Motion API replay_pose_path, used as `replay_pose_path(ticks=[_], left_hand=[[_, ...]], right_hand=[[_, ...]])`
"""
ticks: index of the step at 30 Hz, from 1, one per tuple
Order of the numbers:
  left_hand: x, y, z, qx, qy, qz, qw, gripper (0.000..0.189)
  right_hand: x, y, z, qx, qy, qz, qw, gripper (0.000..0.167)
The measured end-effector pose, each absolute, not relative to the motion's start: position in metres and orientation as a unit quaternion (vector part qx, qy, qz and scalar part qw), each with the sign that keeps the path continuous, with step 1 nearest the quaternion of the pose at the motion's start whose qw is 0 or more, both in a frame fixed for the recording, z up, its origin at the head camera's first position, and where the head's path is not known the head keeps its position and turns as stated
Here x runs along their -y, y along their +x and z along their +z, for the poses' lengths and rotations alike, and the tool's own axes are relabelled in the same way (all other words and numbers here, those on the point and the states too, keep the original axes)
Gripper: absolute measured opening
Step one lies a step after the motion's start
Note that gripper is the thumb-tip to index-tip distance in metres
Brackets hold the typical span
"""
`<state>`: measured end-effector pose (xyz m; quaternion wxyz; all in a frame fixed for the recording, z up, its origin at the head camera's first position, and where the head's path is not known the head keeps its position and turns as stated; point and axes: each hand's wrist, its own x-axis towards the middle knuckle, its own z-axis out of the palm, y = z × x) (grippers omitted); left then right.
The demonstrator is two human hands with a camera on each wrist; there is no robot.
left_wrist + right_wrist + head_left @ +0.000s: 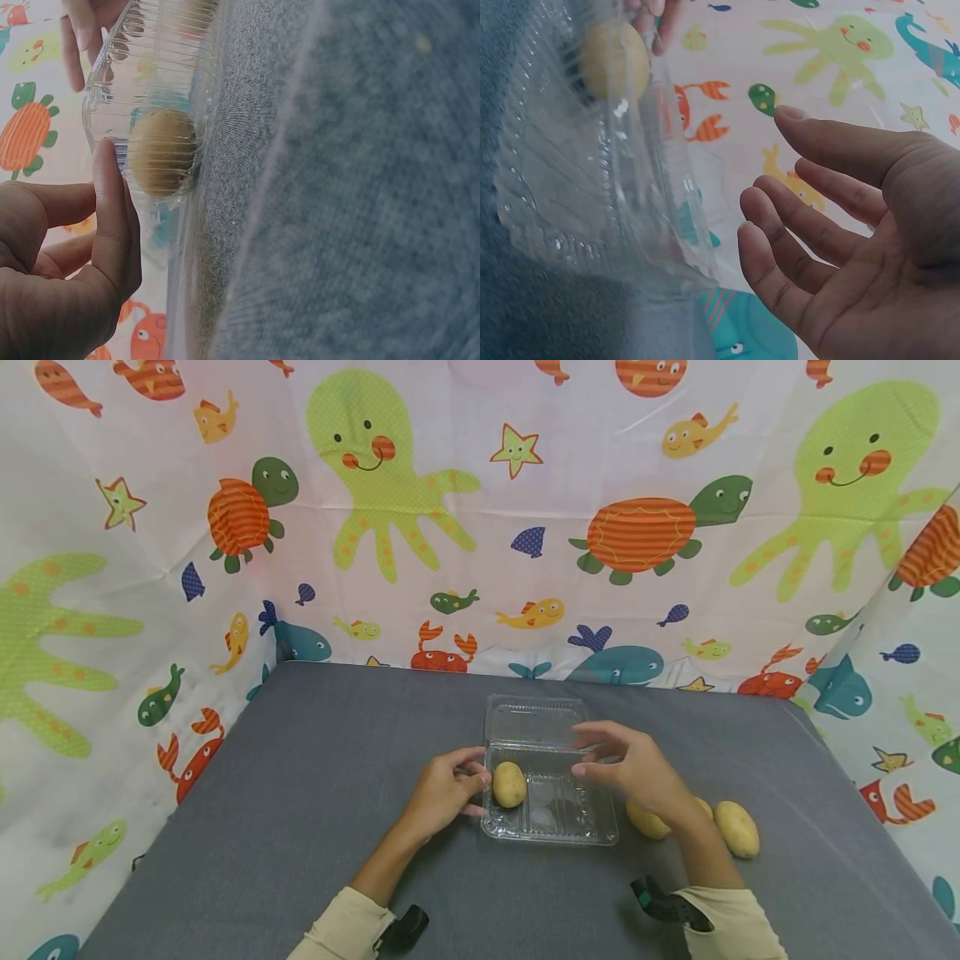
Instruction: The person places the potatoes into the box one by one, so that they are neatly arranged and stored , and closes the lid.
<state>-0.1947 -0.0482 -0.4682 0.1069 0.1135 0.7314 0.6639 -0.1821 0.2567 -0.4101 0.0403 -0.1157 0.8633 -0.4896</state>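
A clear plastic clamshell container [570, 818] lies on the grey cloth with its lid [528, 722] folded back, away from me. One potato [509, 785] rests at the left end of its base. My left hand [447, 791] is at the container's left edge, beside that potato; in the left wrist view a fingertip [107, 154] touches the clear wall. Over the container's right side hovers my right hand [633, 768], fingers apart and slightly bent. The right wrist view shows nothing between this hand's fingers [780, 277] and thumb.
To the right of the container, a potato [647, 821] and another potato [737, 829] lie on the cloth, with a third partly hidden behind my right wrist. A printed sea-animal curtain [480, 543] closes off the table's back and sides.
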Motion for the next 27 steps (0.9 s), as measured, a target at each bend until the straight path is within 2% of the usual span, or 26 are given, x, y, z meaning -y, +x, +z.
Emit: replay_pose_path(ticks=[8,17,27], left_hand=[[0.047,-0.195,-0.469,-0.736,0.112,0.659,0.102,0.047],[0.047,-0.195,-0.469,-0.734,0.112,0.661,0.104,0.047],[0.047,-0.195,-0.469,-0.741,0.116,0.653,0.103,0.047]], right_hand=[[-0.27,-0.178,-0.403,-0.866,-0.088,-0.492,0.035,0.059],[-0.292,-0.177,-0.402,-0.858,-0.103,-0.503,-0.001,0.057],[-0.315,-0.179,-0.402,-0.853,-0.088,-0.515,-0.008,0.058]])
